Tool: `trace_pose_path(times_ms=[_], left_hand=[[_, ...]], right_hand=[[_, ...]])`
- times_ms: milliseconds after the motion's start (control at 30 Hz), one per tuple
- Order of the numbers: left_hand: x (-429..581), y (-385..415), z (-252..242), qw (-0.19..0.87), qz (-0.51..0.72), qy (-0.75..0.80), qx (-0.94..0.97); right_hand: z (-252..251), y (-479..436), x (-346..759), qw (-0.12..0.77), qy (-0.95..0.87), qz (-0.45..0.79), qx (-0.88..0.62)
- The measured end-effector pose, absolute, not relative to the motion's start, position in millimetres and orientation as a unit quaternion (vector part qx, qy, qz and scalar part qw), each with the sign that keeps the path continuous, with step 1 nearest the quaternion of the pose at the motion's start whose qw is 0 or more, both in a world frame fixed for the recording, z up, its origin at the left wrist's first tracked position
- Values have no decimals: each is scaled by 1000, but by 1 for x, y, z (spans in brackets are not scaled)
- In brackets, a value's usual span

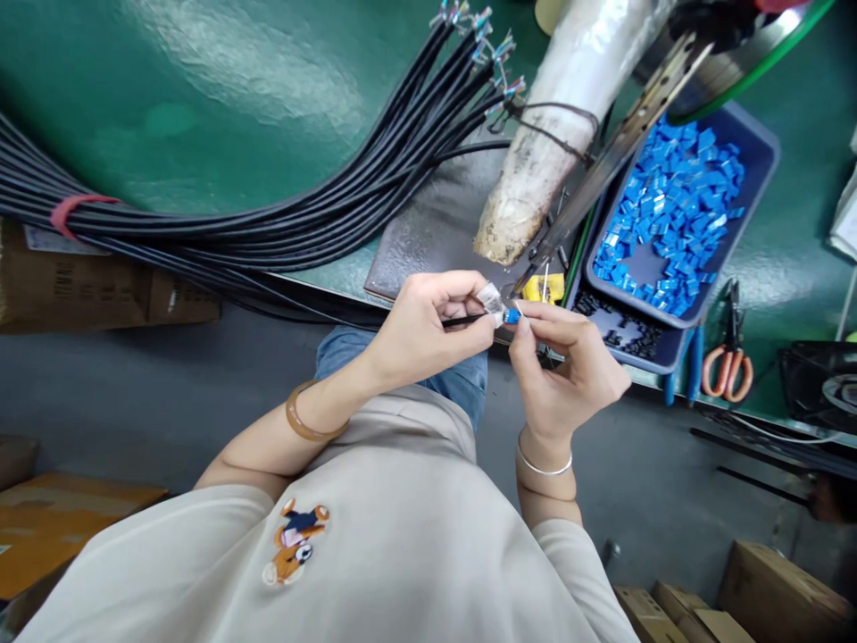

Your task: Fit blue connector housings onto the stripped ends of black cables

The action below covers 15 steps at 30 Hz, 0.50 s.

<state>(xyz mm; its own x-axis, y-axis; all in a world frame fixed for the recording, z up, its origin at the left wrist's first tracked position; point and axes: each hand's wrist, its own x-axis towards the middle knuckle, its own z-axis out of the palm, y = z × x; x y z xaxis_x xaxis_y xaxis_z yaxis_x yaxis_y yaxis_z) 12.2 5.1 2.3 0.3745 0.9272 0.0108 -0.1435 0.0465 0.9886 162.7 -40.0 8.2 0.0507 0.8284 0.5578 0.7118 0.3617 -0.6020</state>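
Note:
My left hand [428, 326] is closed round the end of a thin black cable [461, 319], with the thumb and forefinger pinching near its foil-wrapped tip [491, 299]. My right hand [566, 366] is closed in a pinch on a small blue connector piece [511, 315] held against that cable tip. Both hands hover just in front of the green bench edge, above my lap. A bundle of black cables [268, 223] lies across the bench to the left, tied with a red band [73, 207], its stripped ends fanned out at the top.
A blue tray [760, 165] full of small blue connector pieces stands at the right. Orange-handled scissors [728, 366] lie beside it. A plastic-wrapped machine part [569, 116] and a metal strip [622, 143] reach down behind my hands. Cardboard boxes [783, 594] sit on the floor.

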Motion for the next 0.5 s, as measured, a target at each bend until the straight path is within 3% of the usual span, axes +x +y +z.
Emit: trace_pose_path(times_ms=[133,500], left_hand=[[8,3,1,674,398,344,518],[6,1,-2,655,414,345,529]], right_hand=[[8,-44,163,467,-647,140,-586],[4,-49,161,434,-750,-63,-495]])
